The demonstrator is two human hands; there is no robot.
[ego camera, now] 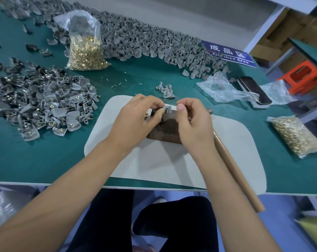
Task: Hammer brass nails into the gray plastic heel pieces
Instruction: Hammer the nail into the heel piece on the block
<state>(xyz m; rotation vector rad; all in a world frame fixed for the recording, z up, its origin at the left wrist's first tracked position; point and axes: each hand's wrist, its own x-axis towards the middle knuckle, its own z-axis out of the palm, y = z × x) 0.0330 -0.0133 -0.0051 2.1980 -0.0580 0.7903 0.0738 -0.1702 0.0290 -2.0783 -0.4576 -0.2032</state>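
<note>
1. Two hands meet over the dark brown block (pixel 165 130) on my white mat (pixel 154 160).
2. My left hand (pixel 135 117) pinches a small gray plastic heel piece (pixel 167 108) above the block.
3. My right hand (pixel 192 122) has its fingers curled beside the piece; I cannot tell what they hold.
4. My wooden-handled hammer (pixel 239 179) lies under my right forearm.

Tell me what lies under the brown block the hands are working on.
The brown block rests on a white mat, which lies on the green table. The left hand and right hand cover its ends; whatever lies directly beneath it is hidden.
</note>
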